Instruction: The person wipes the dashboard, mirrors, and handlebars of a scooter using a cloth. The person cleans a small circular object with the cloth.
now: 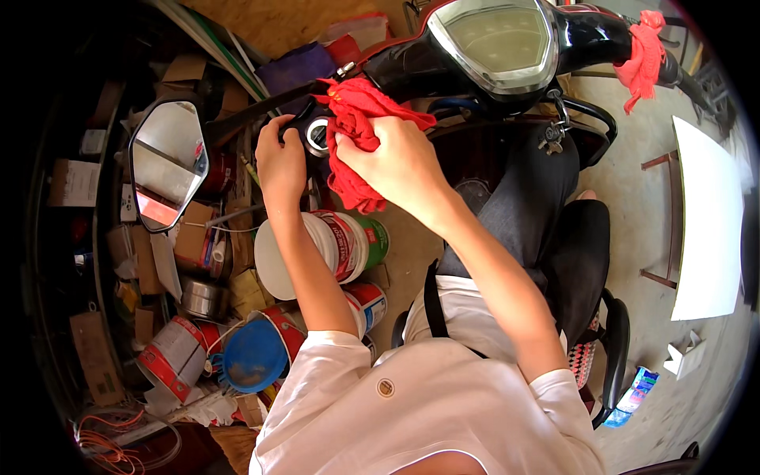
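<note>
My right hand [395, 160] pinches a bunched red cloth [362, 113], which hangs around the left end of an electric scooter's handlebar [395, 68]. Beside it, my left hand [281, 163] has thumb and fingers bent around a black part [304, 114] at the same end; its exact kind is hard to make out. Between the hands shows a round silver-rimmed fitting [317, 136], partly hidden by the cloth. A second red cloth [641, 59] is knotted on the right side of the handlebar. The display [496, 44] sits in the middle, with a bunch of keys [553, 136] hanging below.
A rear-view mirror [168, 166] juts out on the left. Below are stacked plastic buckets [291, 255], a blue basin [255, 356], a metal pot [202, 297] and cardboard boxes [74, 181]. A white board [709, 219] and a blue packet [632, 398] are at right.
</note>
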Tool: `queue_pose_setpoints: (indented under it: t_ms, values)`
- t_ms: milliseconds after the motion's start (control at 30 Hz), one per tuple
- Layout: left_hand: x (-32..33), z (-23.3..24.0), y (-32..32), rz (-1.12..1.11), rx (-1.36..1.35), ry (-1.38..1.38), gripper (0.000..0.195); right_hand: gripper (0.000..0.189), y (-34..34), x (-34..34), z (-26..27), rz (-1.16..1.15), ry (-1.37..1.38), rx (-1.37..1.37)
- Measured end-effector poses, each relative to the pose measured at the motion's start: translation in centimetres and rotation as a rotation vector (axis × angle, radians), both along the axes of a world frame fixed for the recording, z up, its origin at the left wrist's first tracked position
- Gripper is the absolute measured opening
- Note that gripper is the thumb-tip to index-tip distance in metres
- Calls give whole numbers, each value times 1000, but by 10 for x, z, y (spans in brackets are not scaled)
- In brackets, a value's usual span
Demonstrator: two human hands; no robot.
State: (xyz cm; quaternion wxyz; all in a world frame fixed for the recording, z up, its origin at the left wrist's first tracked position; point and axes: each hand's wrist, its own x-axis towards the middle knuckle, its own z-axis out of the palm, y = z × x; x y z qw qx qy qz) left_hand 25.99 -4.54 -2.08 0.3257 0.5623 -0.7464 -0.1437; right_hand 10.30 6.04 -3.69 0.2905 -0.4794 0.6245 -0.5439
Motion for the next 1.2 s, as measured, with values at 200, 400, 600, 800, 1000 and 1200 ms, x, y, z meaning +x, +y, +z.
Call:
queue_pose_setpoints:
  t_ms: [200, 400, 600, 800, 1000, 1200]
  values:
    - [-7, 6, 7, 20, 22, -9, 34, 35, 4, 23, -17, 9, -295, -80]
    - [-1, 0, 1, 3, -18, -38, 34, 31, 5, 22, -16, 60, -361, -96]
    - [1, 7, 2, -26, 92, 38, 35, 45, 7, 43, -5, 204, 34, 102]
    - [6, 1, -3, -71, 24, 7, 34, 42, 26, 26, -24, 283, -46, 104]
    - [30, -21, -28, -98, 77, 112, 35, 28, 66, -49, -76, 405, -408, 29]
    - [31, -20, -27, -114, 59, 65, 37, 29, 117, -148, -76, -12, -852, -279]
